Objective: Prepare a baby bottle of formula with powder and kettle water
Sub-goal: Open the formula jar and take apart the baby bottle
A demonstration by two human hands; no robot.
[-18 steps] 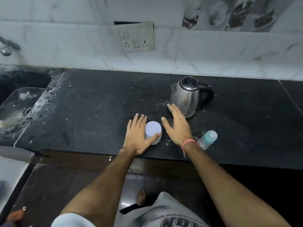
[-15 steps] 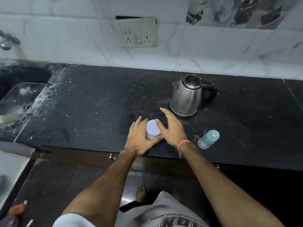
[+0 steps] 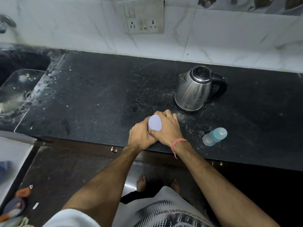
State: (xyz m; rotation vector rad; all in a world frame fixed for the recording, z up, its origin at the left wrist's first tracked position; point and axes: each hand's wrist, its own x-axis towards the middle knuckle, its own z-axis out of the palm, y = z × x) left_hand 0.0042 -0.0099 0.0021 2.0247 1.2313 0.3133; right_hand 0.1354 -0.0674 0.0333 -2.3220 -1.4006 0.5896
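Observation:
A small powder jar with a pale lilac lid (image 3: 155, 122) stands near the front edge of the black counter (image 3: 101, 99). My left hand (image 3: 141, 135) wraps its left side and my right hand (image 3: 167, 128) grips its right side and lid; the jar's body is mostly hidden by the fingers. A steel kettle (image 3: 193, 90) with a black lid and handle stands behind and to the right. A baby bottle (image 3: 214, 136) with a teal cap stands at the front right, apart from both hands.
A wet steel sink (image 3: 14, 94) lies at the far left, with a tap (image 3: 6, 23) above it. A socket plate (image 3: 142, 17) hangs on the tiled wall. The counter's front edge runs just under my wrists, with my bare feet on the floor below.
Both hands, open beside the jar before, have closed around it; the right hand came in from the kettle side onto the lid. The camera has tilted down a little.

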